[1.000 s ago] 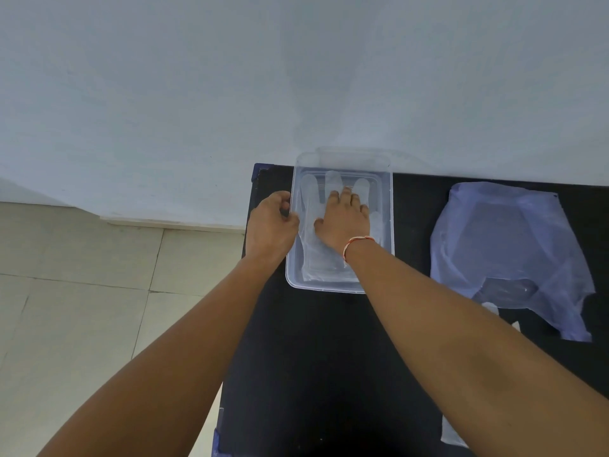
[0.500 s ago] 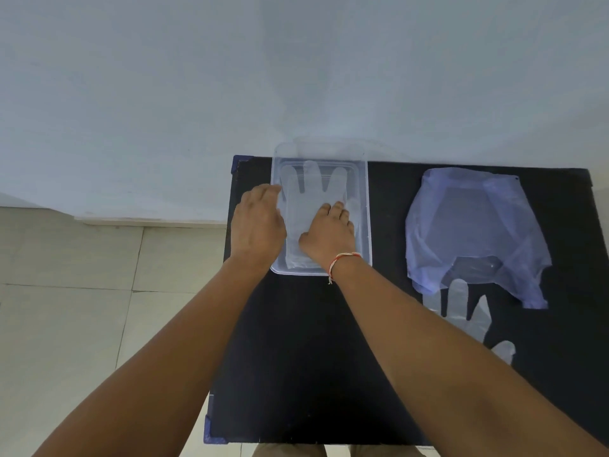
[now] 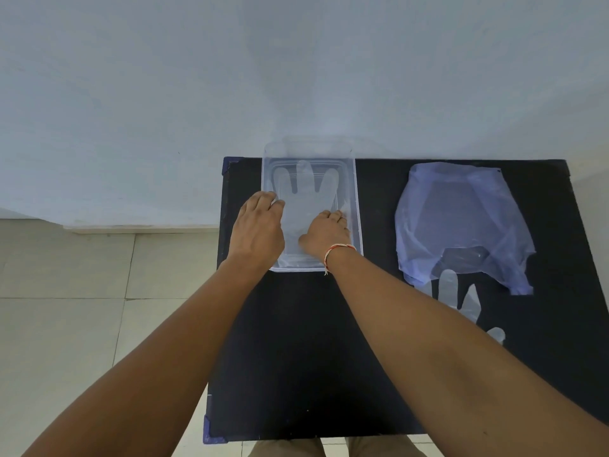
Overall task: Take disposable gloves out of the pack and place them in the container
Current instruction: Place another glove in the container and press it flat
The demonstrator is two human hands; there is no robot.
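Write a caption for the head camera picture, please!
Both hands flatten a clear glove inside the plastic container.

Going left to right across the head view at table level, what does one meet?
Tiled floor → left hand → right hand inside the clear container → plastic glove pack, a loose glove just below it.

Soft, even, dimmish light w/ bluish cast, faint shadows, wide-angle bending at edges, focus ok.

Both hands on container w/ glove; pack right.
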